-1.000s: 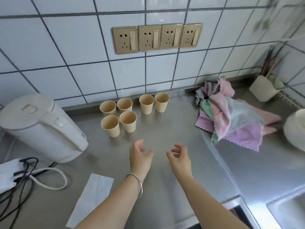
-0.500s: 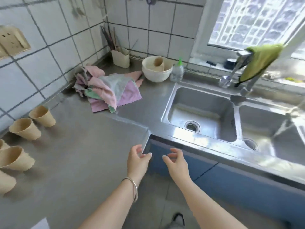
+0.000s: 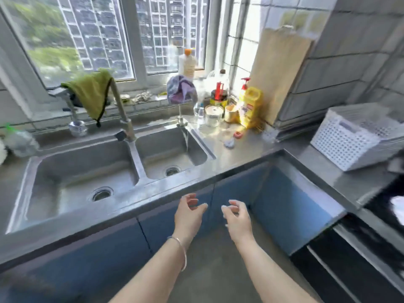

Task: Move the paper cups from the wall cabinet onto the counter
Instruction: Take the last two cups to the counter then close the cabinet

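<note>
No paper cups and no wall cabinet are in view. My left hand [image 3: 189, 213], with a thin bracelet at the wrist, hovers in front of the steel counter's front edge [image 3: 153, 194], fingers loosely curled and holding nothing. A little to its right my right hand [image 3: 236, 217] hangs at the same height, fingers also relaxed and empty. Both hands are over the floor, in front of the blue base cabinet doors [image 3: 231, 193], touching nothing.
A double steel sink [image 3: 83, 171] fills the counter ahead, with a tap and green cloth [image 3: 91, 95] behind. Bottles and jars [image 3: 249, 108] crowd the window corner beside a hanging cutting board [image 3: 279, 68]. A white perforated basket [image 3: 354, 136] sits on the right counter, above a black appliance [image 3: 371, 237].
My view has swung right, from the cups on the counter under the sockets, past the cloth pile, to the sink and window corner. Both hands stay empty and close together.
</note>
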### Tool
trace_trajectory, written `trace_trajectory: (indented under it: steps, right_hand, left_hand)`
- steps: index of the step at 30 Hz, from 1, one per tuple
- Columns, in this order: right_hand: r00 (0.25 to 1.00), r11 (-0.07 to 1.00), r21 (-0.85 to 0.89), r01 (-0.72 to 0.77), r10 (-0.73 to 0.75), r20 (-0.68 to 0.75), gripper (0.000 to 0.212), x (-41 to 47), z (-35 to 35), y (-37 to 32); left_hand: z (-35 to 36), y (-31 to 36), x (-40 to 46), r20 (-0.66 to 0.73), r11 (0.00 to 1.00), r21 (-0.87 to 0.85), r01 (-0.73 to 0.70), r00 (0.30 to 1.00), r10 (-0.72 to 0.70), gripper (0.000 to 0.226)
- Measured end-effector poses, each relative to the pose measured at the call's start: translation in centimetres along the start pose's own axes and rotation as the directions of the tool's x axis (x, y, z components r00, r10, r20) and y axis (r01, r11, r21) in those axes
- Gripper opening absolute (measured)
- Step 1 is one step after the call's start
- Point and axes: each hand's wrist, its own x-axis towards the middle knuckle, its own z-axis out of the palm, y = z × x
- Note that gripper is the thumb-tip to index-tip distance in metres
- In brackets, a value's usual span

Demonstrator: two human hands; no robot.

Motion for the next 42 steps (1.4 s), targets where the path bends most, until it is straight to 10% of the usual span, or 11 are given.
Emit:
trace_trajectory:
  steps: [20, 30, 42]
  right_hand:
    - [0.756, 0.966, -0.060, 0.253, -0.235, -0.611, 0.025, 21.2, -31.4, -19.2]
    - [0.613, 0.942, -0.068, 0.330, -0.268, -0.743, 0.014, 29.0, -42.4, -33.9]
    - [0.333, 0.763, -0.517, 0.389, -0.639, -0.693, 0.013, 31.7, -58.3, -53.6]
  left_hand:
    - [36.8, 28.6, 10.1, 0.588, 0.865, -0.110, -0.490, 0.669, 0.454, 0.034]
    - [47.5, 45.8, 14.5, 0.655, 0.799, -0.314, -0.513, 0.493, 0.573, 0.035]
    - [60.0, 67.7, 9.8, 0.572, 0.587, -0.565, -0.579, 0.238, 0.785, 0.040]
